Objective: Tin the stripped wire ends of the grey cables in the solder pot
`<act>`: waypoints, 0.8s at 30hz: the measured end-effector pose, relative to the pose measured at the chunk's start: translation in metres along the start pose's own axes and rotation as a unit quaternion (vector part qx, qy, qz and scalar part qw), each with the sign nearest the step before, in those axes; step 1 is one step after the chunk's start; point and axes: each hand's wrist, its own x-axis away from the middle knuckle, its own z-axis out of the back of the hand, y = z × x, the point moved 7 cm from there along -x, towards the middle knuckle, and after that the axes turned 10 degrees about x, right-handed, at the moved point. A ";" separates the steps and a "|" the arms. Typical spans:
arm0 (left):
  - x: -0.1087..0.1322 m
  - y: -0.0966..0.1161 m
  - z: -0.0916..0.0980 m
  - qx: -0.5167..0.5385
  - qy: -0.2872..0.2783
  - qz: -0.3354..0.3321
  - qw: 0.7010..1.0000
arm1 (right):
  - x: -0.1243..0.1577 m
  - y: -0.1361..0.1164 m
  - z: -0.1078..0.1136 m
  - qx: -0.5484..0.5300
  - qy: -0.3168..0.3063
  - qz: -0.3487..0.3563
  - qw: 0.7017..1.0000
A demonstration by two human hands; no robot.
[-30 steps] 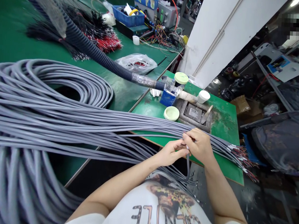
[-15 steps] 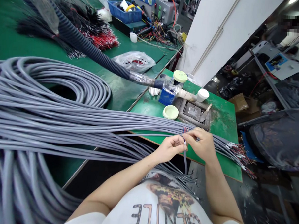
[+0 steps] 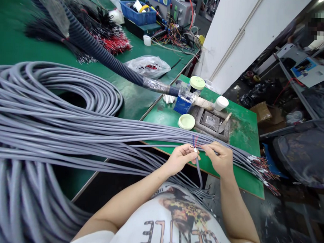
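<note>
Gripping grey cable end (image 3: pixel 195 162) in left hand (image 3: pixel 180 159), right hand (image 3: pixel 219 160) pinching coloured wires (image 3: pixel 194 141); shirt (image 3: pixel 168 222) reads "GENTLE" upside down.

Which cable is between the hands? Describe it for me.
From the big grey cable bundle on the green bench, go to the left hand and right hand. Between them, one cable drops alone, thin coloured wires fanning from its tip.
</note>
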 end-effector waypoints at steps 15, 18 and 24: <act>-0.009 0.020 0.004 0.143 0.037 0.020 0.989 | 0.025 -0.020 -0.027 0.134 -0.021 0.315 0.939; -0.006 0.038 0.010 0.079 0.051 -0.008 0.996 | 0.007 -0.023 -0.018 0.096 0.020 0.290 0.952; 0.010 0.107 0.040 -0.296 0.164 -0.221 0.915 | -0.055 -0.004 0.007 0.043 0.129 0.108 0.985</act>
